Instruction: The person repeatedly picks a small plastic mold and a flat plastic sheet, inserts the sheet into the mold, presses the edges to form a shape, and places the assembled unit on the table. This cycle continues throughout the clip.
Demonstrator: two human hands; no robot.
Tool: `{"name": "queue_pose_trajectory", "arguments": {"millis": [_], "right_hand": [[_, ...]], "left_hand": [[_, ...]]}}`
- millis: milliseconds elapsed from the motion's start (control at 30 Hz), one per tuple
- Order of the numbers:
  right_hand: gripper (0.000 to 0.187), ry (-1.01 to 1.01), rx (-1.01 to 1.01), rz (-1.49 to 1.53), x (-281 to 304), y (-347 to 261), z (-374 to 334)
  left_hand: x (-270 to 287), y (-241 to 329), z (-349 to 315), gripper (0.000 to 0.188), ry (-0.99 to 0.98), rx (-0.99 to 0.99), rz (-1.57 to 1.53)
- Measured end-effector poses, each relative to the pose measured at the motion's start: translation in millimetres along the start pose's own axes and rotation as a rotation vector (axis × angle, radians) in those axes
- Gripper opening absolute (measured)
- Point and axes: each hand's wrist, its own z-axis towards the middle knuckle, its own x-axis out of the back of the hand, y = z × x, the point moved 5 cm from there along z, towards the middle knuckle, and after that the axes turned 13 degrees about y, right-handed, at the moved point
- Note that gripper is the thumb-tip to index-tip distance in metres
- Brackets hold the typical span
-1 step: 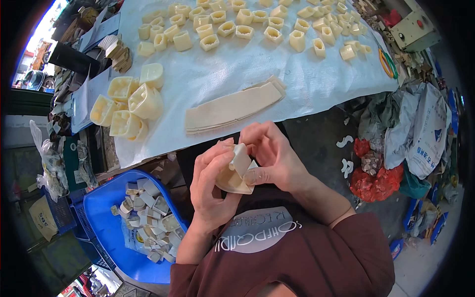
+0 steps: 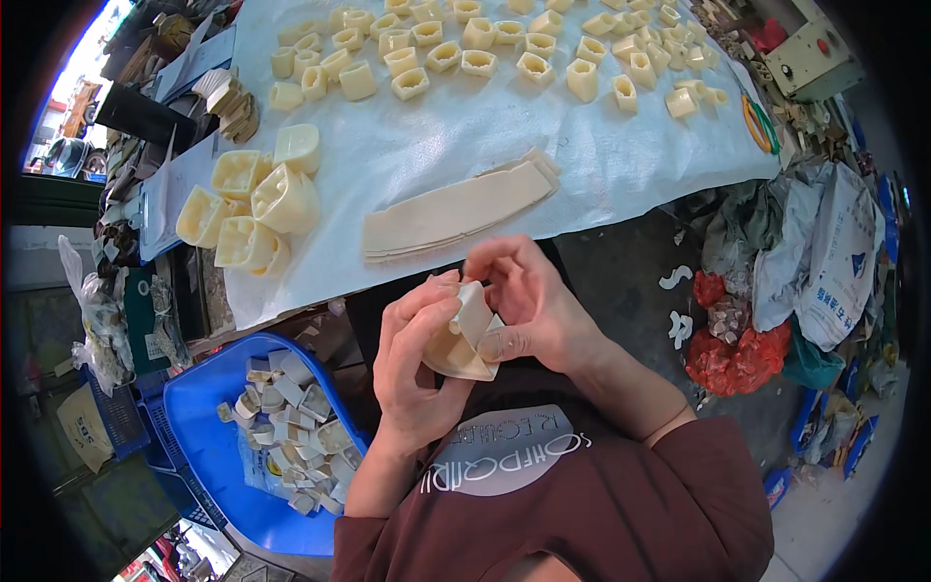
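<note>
Between my hands, close to my chest, is a cream-coloured curved piece (image 2: 454,355) with a pale block-shaped part (image 2: 470,315) standing up in it. My left hand (image 2: 412,354) wraps round its left side, fingers over the top and thumb underneath. On the other side my right hand (image 2: 533,310) pinches the piece's edge, the thumb lying along it; the right fingers are curled and partly hide behind it. Just beyond, flat cream strips (image 2: 456,211) lie stacked near the edge of the white-covered table (image 2: 407,136).
Large hollow yellowish blocks (image 2: 286,199) are grouped at the table's left, with several smaller ones (image 2: 478,63) spread at the back. Green-and-orange scissors (image 2: 759,124) lie far right. A blue basin (image 2: 194,407) of pale offcuts stands lower left; plastic bags (image 2: 810,262) hang to the right.
The fingers of my right hand have shifted slightly to the left and up. My left hand and the cream piece look the same.
</note>
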Motion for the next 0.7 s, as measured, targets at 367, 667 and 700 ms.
{"name": "queue_pose_trajectory", "arguments": {"millis": [367,667,700], "right_hand": [[0.082,-0.182,-0.232,0.035,4,11,2],[0.082,-0.448,0.062,-0.314,-4,-10,9],[0.077,-0.506,0.070,-0.350,-7,-13,9]], "left_hand": [[-12,-14,-10,0.061,-0.102,0.293,-0.608],[0,-29,-1,0.080,-0.237,0.407,-0.622],[0,-30,-2,0.087,-0.250,0.507,-0.635]]}}
